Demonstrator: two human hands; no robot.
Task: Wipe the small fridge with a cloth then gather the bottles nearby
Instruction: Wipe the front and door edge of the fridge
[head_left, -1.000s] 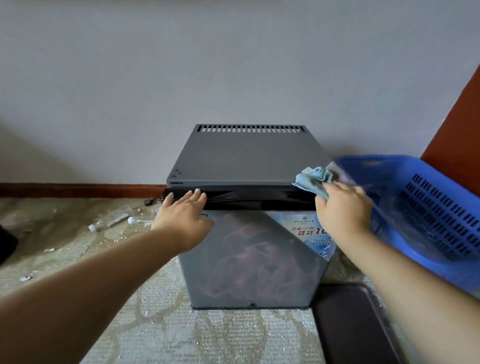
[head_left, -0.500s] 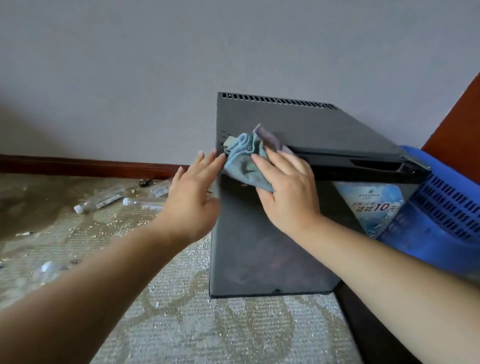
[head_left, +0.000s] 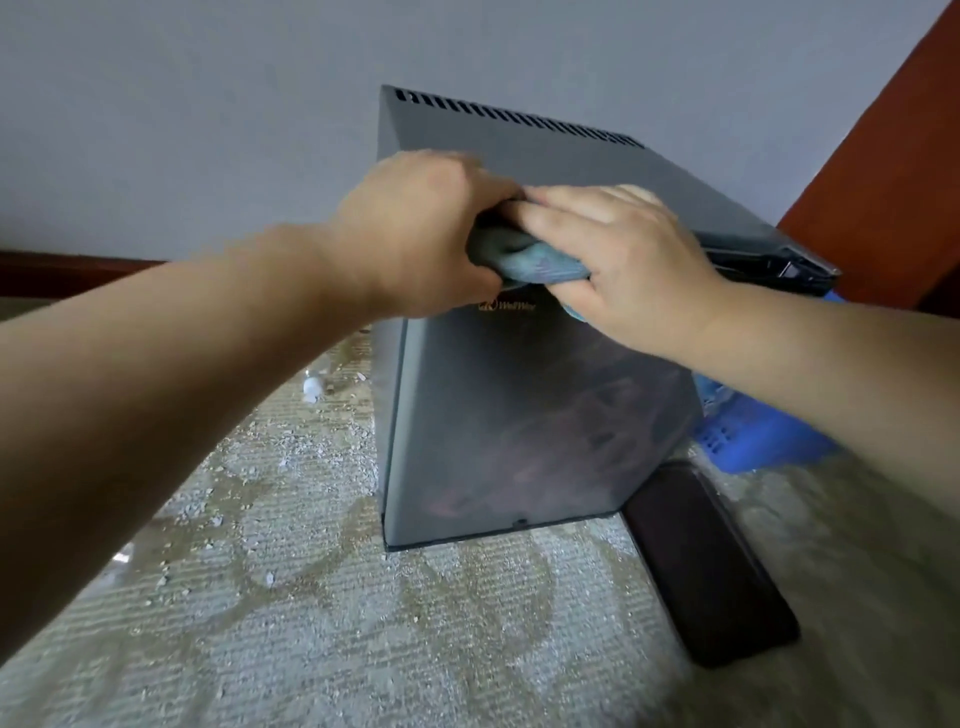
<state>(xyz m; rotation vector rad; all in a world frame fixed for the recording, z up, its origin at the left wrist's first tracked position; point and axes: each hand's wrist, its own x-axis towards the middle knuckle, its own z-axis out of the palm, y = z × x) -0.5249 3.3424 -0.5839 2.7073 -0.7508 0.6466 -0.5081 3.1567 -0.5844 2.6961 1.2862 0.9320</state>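
**Maker's mark on fridge door**

A small pale logo w/ brand lettering sits near the top of the dark fridge (head_left: 519, 415) door, just under the cloth (head_left: 530, 260). It reads approx. "WellWay"; letters are too blurred to confirm. No other text or nos. legible.

The left arm comes in from 8 o'clock and the right arm from 4 o'clock. Both arms are bare and stretched out. The left hand (head_left: 421, 234) and the right hand (head_left: 618, 260) meet near the middle, touching each other. The left hand's fingers curl shut in a tight grip on the cloth (head_left: 524, 260). The right hand lies flatter, pressing down on the cloth too.
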